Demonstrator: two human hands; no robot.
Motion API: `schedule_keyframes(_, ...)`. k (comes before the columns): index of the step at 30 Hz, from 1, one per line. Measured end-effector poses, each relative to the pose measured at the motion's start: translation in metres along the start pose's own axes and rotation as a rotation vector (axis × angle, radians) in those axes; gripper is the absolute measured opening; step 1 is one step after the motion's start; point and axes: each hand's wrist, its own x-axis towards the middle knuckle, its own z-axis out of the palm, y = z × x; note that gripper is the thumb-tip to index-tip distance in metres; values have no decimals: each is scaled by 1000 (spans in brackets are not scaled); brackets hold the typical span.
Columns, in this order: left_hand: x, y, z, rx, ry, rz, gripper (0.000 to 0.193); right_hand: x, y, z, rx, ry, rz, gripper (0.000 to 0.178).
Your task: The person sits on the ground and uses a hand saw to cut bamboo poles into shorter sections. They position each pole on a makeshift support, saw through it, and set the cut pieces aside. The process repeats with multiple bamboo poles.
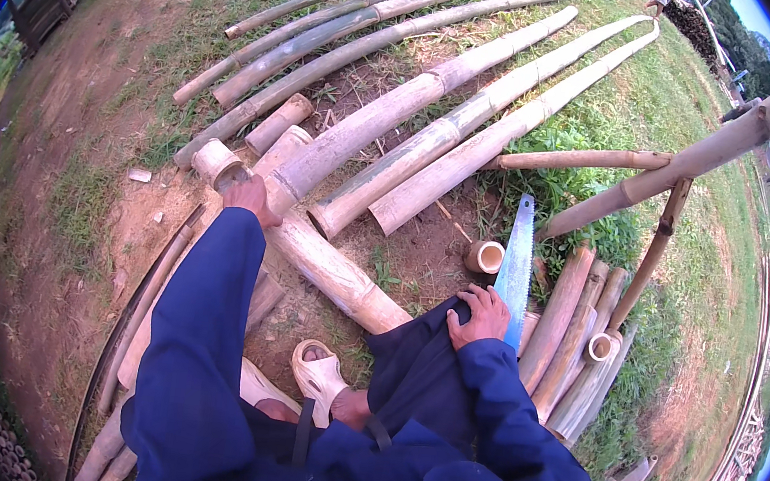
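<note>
My left hand (254,199) reaches out at the left and grips the edge of a short, pale bamboo section (216,162); its thumb side is partly hidden. Just beyond it, a thick bamboo length (338,273) runs from that hand toward my knee. Resting on my dark trouser leg, my right hand (483,316) has its fingers spread and holds nothing visible. Right beside that hand, a handsaw (518,260) stands with its blade pointing away and toothed edge to the right; its handle is hidden behind my leg and sleeve.
Several long bamboo poles (388,127) lie ahead on grass. A bamboo frame (678,169) slants at the right, above stacked bamboo pieces (574,329). A short hollow piece (485,257) sits by the saw. Dark strips (152,285) lie at the left. A person (659,1) is far ahead.
</note>
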Motion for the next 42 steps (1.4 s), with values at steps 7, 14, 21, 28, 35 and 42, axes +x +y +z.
schedule_keyframes(7, -51, -3, 21, -130, -29, 115, 86, 1, 5, -1, -6, -104, 5, 46)
schedule_keyframes(14, -149, -78, -21, -10, -7, 76, 84, -6, 11, -4, 21, -104, 8, 47)
schedule_keyframes(21, -296, -256, -17, 95, -64, -90, 88, -6, 10, 4, 68, -71, -64, 46)
schedule_keyframes(28, -438, -421, 98, 182, -101, -379, 98, -7, 21, 10, 48, -12, -135, 43)
schedule_keyframes(35, -460, -409, 106, 182, 36, -347, 100, -4, 16, 6, -36, -25, -110, 42)
schedule_keyframes(42, -420, -360, 27, 252, -410, -552, 116, -6, 27, 8, -14, 5, -121, 41)
